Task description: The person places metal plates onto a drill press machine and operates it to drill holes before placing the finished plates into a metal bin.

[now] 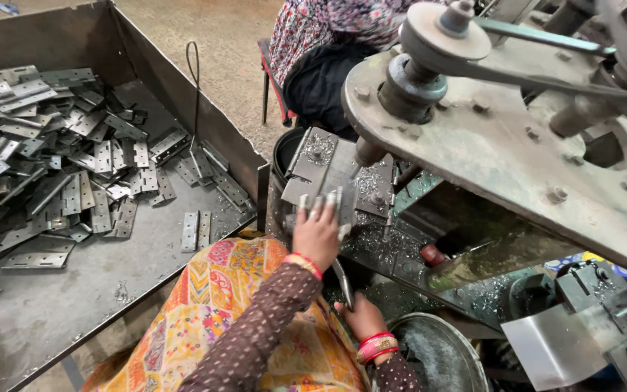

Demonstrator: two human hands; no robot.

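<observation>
Steel hinge plate (334, 190) is lying flat on the bed of a drilling machine (502, 145), and the person's left hand (316, 234) is pressing down on its near edge, fingers (315, 208) spread narrowly over the metal and holding it in place. The plate is sitting just ahead of that hand, reaching away toward the drill spindle (369, 152), which is hanging right above its far end. Metal shavings (371, 239) are lying scattered on the machine bed to the right of the plate.

The right hand (361, 316) is lying lower and nearer the body, just beside the rim of a round metal basin (440, 356). It is closing around a thin curved metal lever (342, 282) that is rising toward the machine bed; how firmly it is gripping is hard to tell. Red bangles (376, 345) are showing on that wrist, and another band is showing on the left wrist.

Off to the left, well apart from both hands, a large sheet-metal tray (74, 305) is holding a loose heap of grey hinge plates (52, 167). Two plates (197, 231) are lying alone near its right wall. Beyond the machine, another person in patterned cloth (313, 36) is sitting with their back turned.
</observation>
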